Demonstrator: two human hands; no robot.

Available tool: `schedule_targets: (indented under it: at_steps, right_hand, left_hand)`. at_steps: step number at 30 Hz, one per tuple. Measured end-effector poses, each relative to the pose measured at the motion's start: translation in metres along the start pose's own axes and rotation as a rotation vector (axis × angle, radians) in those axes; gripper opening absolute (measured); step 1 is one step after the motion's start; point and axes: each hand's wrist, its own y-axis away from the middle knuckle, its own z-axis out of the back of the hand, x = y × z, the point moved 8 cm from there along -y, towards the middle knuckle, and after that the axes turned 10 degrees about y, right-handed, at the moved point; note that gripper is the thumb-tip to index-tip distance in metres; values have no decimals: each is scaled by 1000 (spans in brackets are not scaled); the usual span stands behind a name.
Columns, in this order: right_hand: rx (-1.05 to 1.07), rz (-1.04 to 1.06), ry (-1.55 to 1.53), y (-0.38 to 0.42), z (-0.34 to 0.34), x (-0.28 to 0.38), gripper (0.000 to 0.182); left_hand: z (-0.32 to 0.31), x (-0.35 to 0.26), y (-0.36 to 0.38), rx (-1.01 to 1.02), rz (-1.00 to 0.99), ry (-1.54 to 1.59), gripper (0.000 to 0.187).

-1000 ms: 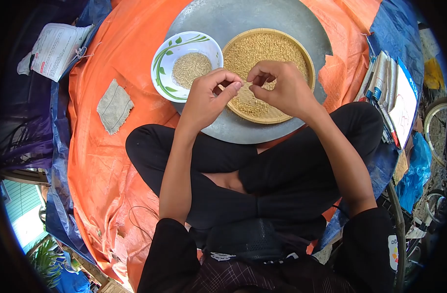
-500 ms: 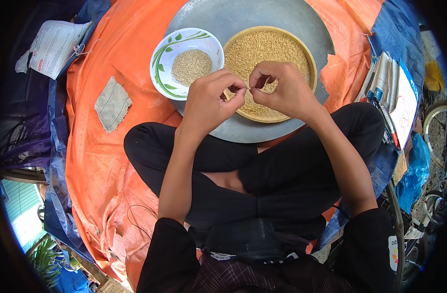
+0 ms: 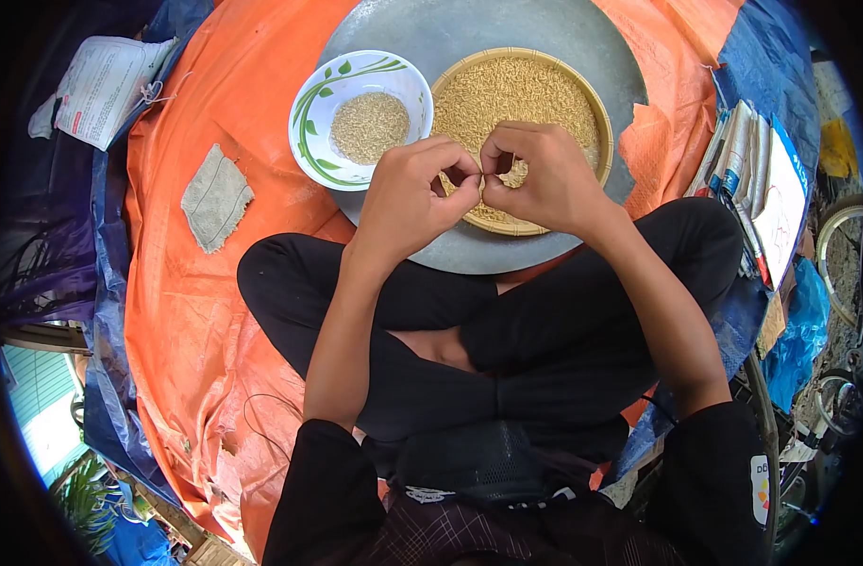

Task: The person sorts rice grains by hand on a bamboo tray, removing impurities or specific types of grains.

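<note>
My left hand (image 3: pixel 427 189) and my right hand (image 3: pixel 544 174) meet fingertip to fingertip over the near part of a round woven tray (image 3: pixel 605 156). Each has thumb and forefinger pinched together; whatever lies between the tips is too small to make out. Golden, husk-coloured grain (image 3: pixel 521 90) covers the tray. Left of it, close to my left hand, is a white bowl (image 3: pixel 309 141) with green leaf patterns, holding a smaller heap of paler grain (image 3: pixel 370 127). Both vessels rest on a large round grey metal tray (image 3: pixel 460 24).
An orange tarpaulin (image 3: pixel 195 330) spreads beneath, with a grey cloth scrap (image 3: pixel 217 200) at left. A white printed sack (image 3: pixel 110 90) lies upper left. Folded papers or sacks (image 3: pixel 747 170) stand at right, near a blue plastic bag (image 3: pixel 797 330). My crossed legs (image 3: pixel 563 292) are just below the metal tray.
My fingertips have come closer together and now touch, with the right hand's fingers curled slightly more. The bowl and grain tray look unchanged; the whole view has shifted slightly.
</note>
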Motion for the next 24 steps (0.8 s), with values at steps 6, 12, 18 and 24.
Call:
schedule_targets:
  at_steps: [6,12,18,24]
  right_hand:
    - [-17,2,-27,1,-1,-1,13]
    - [-35,1,-86,2,-3,-2,12]
    - [-79,46,-52,2,3,5,12]
    - [-86,10,-91,1,5,6,12]
  left_hand:
    - [-1,-1,0,-1,-6,-5,6]
    - [-1,-5,1,-4,-98,-28,6]
    - [0,-9,2,-17,-191,-67,5]
    - [3,-5,-1,-34,-146,27,6]
